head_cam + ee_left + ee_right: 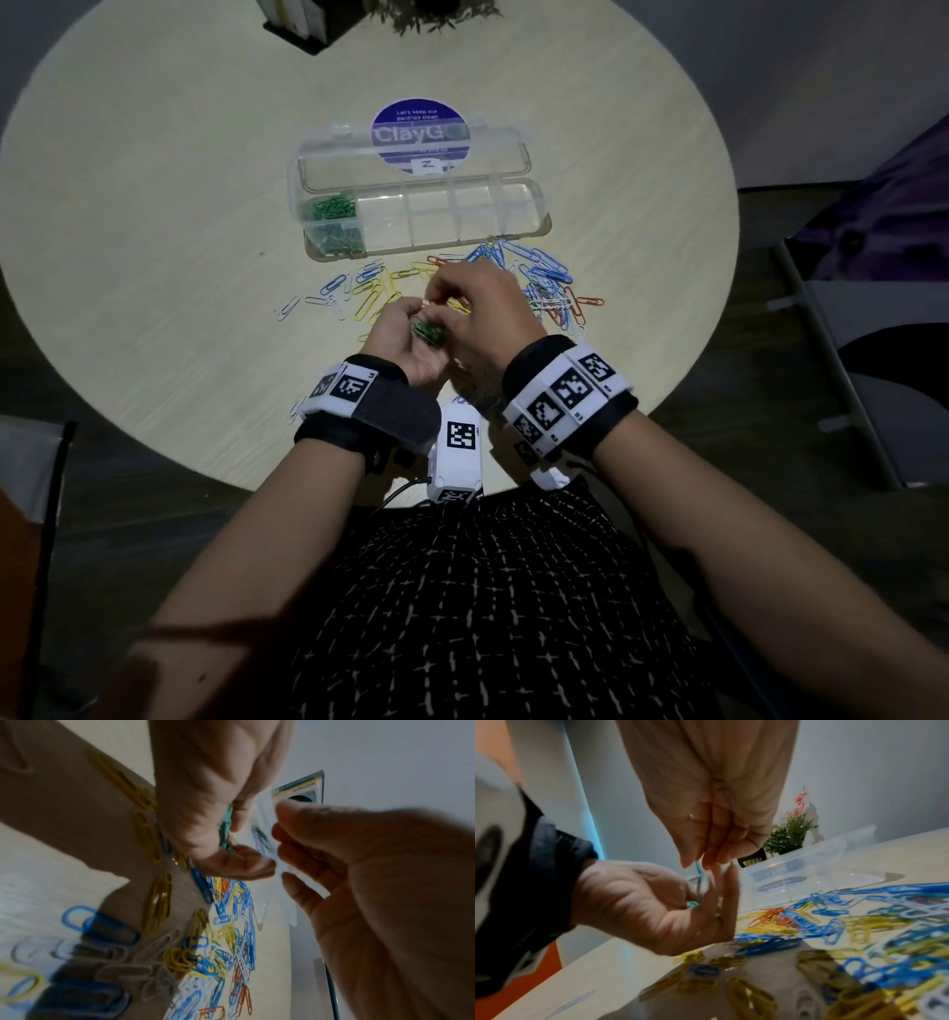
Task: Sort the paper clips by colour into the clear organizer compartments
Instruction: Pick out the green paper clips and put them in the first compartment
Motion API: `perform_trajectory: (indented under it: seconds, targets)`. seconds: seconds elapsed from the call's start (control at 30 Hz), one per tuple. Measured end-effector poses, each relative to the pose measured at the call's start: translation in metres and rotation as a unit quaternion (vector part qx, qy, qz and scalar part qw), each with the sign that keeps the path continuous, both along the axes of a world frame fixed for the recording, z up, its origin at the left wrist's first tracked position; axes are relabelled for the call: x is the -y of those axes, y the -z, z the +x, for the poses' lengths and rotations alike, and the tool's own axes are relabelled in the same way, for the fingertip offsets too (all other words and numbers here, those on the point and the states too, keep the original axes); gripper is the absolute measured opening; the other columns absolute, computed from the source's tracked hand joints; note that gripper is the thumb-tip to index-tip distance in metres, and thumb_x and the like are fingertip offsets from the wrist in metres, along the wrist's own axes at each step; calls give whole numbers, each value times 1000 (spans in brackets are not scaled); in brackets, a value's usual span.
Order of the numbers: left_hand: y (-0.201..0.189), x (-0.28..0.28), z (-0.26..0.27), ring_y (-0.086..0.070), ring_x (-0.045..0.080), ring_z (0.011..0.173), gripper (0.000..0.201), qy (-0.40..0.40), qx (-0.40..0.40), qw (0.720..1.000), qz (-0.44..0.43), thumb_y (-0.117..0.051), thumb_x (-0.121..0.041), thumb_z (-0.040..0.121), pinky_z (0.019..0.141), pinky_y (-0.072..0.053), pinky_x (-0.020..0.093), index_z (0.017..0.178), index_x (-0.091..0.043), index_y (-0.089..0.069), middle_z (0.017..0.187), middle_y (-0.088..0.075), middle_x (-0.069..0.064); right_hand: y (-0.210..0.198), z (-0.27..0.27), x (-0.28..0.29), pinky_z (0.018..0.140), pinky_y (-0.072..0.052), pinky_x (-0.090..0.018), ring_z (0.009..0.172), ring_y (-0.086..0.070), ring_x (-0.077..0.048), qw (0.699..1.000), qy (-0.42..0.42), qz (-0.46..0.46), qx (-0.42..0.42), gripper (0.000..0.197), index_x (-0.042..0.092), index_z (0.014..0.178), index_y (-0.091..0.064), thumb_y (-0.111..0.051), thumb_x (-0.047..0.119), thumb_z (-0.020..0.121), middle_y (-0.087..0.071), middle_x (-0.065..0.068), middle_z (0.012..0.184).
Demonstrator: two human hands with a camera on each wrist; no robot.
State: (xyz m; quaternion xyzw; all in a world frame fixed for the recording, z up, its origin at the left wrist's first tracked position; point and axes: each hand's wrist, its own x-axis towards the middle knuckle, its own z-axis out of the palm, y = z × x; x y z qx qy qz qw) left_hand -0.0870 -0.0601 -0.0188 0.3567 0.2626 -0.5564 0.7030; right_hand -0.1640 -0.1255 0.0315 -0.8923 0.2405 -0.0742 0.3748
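L hand (405, 334): I see it palm up above the table (154, 205), fingers cupped round a small bunch of green clips (429, 331); bunch sits in the palm hollow, near the thumb base.
R hand (482, 308): knuckles up, just beside L hand, fingertips (708, 858) pinched together on one green clip (697, 870) hanging down from them into the L palm.
Clip vs fingers: in the R wrist view the clip's top end is between thumb and forefinger tips, its lower end touching the L hand's fingers.
Organizer (534, 205): lid open, beyond both hands; leftmost compartment holds a green pile (334, 216), other compartments look bare to me.
Loose clips (544, 288): blue, yellow, orange, white, spread on the table btwn organizer and hands, some under the hands.
Sticker (420, 136): purple, round, under the open lid.
Plant (790, 833): far table edge, well apart from hands.
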Motion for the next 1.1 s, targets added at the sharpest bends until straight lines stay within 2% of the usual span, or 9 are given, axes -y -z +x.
perform_trajectory:
  seconds: [0.1, 0.17, 0.23, 0.33, 0.43, 0.63, 0.83, 0.97, 1.1]
  targets:
    - [0, -1, 1, -31, 7, 23, 45, 68, 30, 997, 29, -26, -25, 99, 28, -20, 9, 56, -16, -36, 32, -33, -4, 3, -11, 32, 65, -38, -4, 75, -52, -16, 993, 106, 39, 36, 7, -4, 83, -67, -62, 1, 81, -63, -10, 77]
    - [-1, -2, 2, -24, 7, 19, 61, 78, 24, 997, 18, -25, -27, 99, 26, -13, 11, 41, -16, -38, 28, -26, -4, 16, -21, 58, 79, -48, -17, 79, -59, -22, 987, 155, 32, 4, 9, -2, 84, -68, -61, 2, 82, -66, -10, 80]
    - [-2, -2, 2, -22, 7, 19, 71, 82, 25, 996, 12, -27, -28, 99, 25, -12, 13, 30, -15, -38, 27, -24, -3, 32, -32, 76, 93, -48, -30, 97, -63, -27, 985, 156, 16, -77, 14, 3, 88, -70, -58, 4, 84, -71, -14, 94]
    - [-6, 2, 1, -21, 7, 19, 73, 84, 34, 996, 11, -29, -29, 99, 25, -11, 14, 28, -16, -38, 27, -25, -4, 45, -43, 90, 95, -41, -24, 109, -60, -28, 981, 137, 7, -134, 24, 3, 97, -71, -50, -2, 86, -70, -16, 107]
    - [-6, 5, 0, -20, 7, 19, 71, 75, 41, 996, 20, -30, -29, 99, 25, -11, 13, 30, -16, -39, 28, -25, -5, 42, -45, 100, 92, -40, -22, 110, -59, -27, 981, 149, -6, -122, 25, 1, 99, -70, -48, -4, 86, -69, -16, 110]
    - [-6, 12, -1, -20, 6, 19, 42, 57, 54, 996, 30, -29, -27, 99, 26, -11, 13, 57, -20, -26, 29, -25, -6, 46, -35, 99, 83, -41, -30, 105, -57, -31, 979, 72, -90, -169, 17, 1, 94, -68, -57, 9, 85, -63, -18, 107]
    - [2, 14, 3, -21, 7, 19, 63, 52, 51, 997, 27, -29, -27, 99, 27, -12, 10, 38, -17, -38, 29, -25, -6, 48, -26, 95, 87, -43, -37, 109, -51, -35, 961, 58, -156, -223, 21, -3, 98, -62, -46, 6, 88, -56, -22, 113]
    - [2, 12, 9, -21, 7, 19, 68, 43, 47, 998, 20, -28, -27, 99, 26, -12, 12, 33, -16, -38, 28, -25, -5, 43, -28, 98, 59, -44, -24, 73, -57, -23, 981, 155, 9, -120, 12, 4, 71, -62, -54, 2, 80, -62, -11, 70]
    - [3, 12, 13, -21, 7, 19, 68, 35, 46, 998, 25, -29, -27, 99, 26, -12, 12, 32, -16, -38, 28, -25, -5, 31, -34, 99, 39, -41, -10, 34, -48, -2, 899, 284, 329, 60, 26, 5, 61, -52, -52, -12, 81, -55, 5, 37]
